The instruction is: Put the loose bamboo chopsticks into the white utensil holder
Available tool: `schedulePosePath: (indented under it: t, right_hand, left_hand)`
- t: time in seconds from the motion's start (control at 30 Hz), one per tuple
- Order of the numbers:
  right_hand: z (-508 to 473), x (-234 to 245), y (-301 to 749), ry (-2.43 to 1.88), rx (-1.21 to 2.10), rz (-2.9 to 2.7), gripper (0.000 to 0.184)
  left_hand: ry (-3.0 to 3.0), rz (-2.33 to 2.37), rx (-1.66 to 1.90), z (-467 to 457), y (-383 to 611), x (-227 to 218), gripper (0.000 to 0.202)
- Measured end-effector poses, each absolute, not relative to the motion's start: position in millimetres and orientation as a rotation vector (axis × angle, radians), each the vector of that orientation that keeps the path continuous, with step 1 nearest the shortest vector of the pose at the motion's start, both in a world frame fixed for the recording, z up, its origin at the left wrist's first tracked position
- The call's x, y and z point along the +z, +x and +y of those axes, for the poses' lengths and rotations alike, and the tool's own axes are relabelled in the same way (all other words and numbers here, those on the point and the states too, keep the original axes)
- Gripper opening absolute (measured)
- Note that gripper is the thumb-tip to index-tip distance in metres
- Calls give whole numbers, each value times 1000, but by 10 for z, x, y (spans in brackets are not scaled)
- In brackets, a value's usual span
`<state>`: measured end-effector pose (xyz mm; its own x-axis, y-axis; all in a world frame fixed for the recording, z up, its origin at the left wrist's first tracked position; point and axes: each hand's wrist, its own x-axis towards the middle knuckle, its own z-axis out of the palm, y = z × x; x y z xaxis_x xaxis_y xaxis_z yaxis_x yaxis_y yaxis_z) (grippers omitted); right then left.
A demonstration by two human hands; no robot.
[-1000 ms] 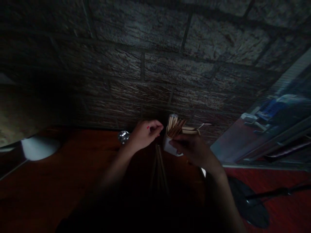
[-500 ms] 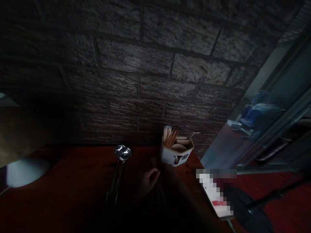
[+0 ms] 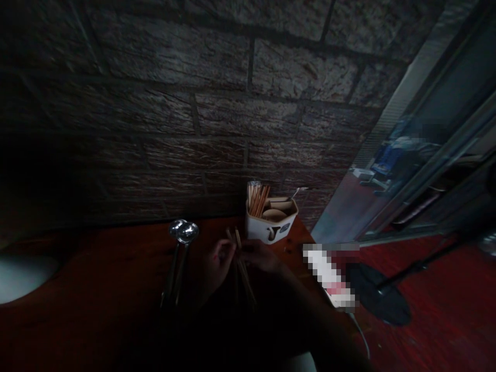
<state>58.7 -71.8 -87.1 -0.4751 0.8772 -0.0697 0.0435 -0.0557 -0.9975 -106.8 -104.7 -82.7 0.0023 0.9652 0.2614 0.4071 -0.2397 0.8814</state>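
Note:
In the dim middle of the table, wooden chopsticks (image 3: 245, 279) stand out as thin pale sticks between my two hands. My right hand (image 3: 263, 256) comes in from the right with its fingers closed on them near their upper end. My left hand (image 3: 220, 261) is curled, its fingertips against the sticks from the left. Shadow hides the lower ends and how many there are. To the left lie two shiny metal ladles (image 3: 183, 232), side by side with their bowls toward the wall. Beyond my right hand stands a white caddy (image 3: 258, 227) holding more chopsticks (image 3: 259, 200).
A rough stone-block wall (image 3: 217, 116) rises behind the wooden table (image 3: 116, 248). A blurred-out white panel (image 3: 329, 279) with a cable lies at the right edge. Past it are a black stand base (image 3: 382, 302) and red floor. A pale rounded object (image 3: 25, 276) is at far left.
My view has shifted, so the caddy and ladles sit higher and further left. My hands have come up out of the shadow, and the chopsticks between them now show more clearly.

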Motion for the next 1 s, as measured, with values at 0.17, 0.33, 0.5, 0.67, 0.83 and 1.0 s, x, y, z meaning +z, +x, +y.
schedulePosePath:
  t: [0.17,0.33,0.5,0.67,0.83,1.0]
  right_hand:
    - [-748,-774,577,-1034,1662,-1446,40]
    - [-723,-796,596,-1015,1667,-1441,41]
    - [-725,-772,626,-941,1698,-1415,35]
    - [-706,-768,636,-923,1709,-1325,29]
    - [-697,-771,615,-990,1603,-1286,27]
    - [-723,-759,582,-985,1612,-1255,27]
  left_hand:
    - [1450,1255,1256,-1023,-1072,-833,41]
    - [1319,1248,1180,-930,-1107,-825,30]
    - [1208,1197,1317,-910,-1111,-827,25]
    - [1080,1104,1296,-909,-1107,-897,27]
    - [1107,1134,1273,-901,-1121,-910,23]
    - [1202,1146,1257,-904,-1128,-923,22]
